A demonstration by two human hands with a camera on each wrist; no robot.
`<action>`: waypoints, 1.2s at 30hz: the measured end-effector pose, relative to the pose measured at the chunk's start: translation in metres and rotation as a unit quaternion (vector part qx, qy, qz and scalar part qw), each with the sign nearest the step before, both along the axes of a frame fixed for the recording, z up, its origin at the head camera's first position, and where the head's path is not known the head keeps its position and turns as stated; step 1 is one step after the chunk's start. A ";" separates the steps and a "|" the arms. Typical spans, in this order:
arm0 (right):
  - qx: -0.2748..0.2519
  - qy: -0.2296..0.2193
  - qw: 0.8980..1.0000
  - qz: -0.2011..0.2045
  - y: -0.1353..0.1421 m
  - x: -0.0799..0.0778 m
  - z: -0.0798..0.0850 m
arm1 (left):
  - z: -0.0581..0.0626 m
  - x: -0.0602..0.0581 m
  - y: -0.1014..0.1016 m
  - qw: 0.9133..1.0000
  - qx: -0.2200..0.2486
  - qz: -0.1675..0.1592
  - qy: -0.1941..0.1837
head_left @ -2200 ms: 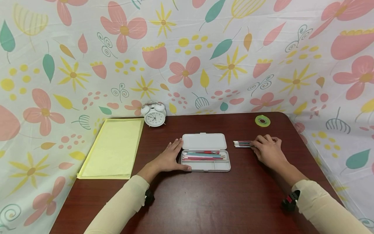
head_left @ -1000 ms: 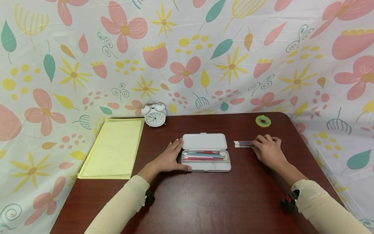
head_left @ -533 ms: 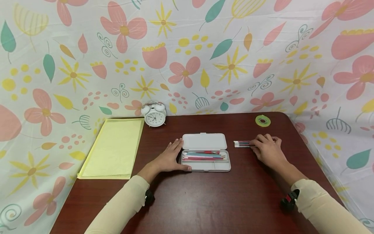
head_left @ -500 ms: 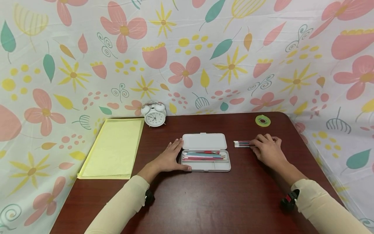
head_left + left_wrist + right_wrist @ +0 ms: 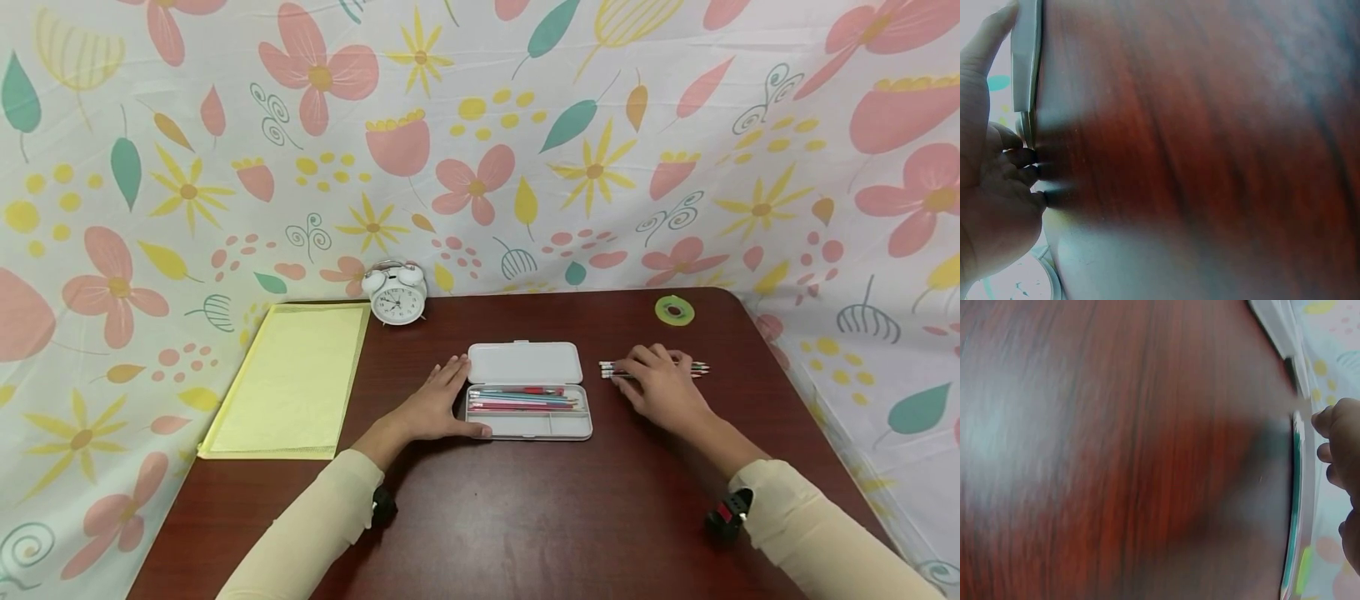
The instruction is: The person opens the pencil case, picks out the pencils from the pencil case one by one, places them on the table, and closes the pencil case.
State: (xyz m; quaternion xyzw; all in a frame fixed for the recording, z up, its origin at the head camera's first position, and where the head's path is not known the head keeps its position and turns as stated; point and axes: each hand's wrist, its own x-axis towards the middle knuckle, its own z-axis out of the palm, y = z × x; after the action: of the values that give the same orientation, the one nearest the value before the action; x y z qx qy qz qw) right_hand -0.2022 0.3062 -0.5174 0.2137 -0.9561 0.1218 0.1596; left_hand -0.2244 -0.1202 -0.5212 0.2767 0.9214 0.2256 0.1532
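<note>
Left of the frame's centre, the spread left hand (image 5: 435, 409) touches an open white rectangular pencil case (image 5: 510, 427); right of centre, the right hand (image 5: 660, 388) arches over slender white-ended pencils (image 5: 1294, 500) (pinching them or not, I cannot tell). Farther back on the right lies a yellow-green ring (image 5: 662, 312).

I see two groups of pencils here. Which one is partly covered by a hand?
The loose pencils right of the white case, partly hidden by the right hand; the other pencils lie inside the case, uncovered.
</note>
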 end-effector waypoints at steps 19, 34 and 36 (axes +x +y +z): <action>-0.001 -0.044 0.995 0.092 -0.061 0.011 0.013 | -0.004 -0.001 -0.001 1.000 0.003 0.001 0.001; 0.031 -0.050 0.992 0.108 -0.076 0.016 0.006 | -0.003 -0.002 -0.001 1.000 0.003 -0.002 0.001; 0.035 -0.052 0.992 0.107 -0.077 0.017 0.005 | -0.004 -0.002 -0.001 1.000 0.004 -0.002 0.002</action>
State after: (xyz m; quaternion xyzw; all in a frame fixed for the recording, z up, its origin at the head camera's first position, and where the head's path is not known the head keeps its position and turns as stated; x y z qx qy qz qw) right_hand -0.1847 0.2291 -0.5126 0.3139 -0.9382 0.1158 0.0884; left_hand -0.2267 -0.1214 -0.5253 0.2797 0.9204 0.2279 0.1505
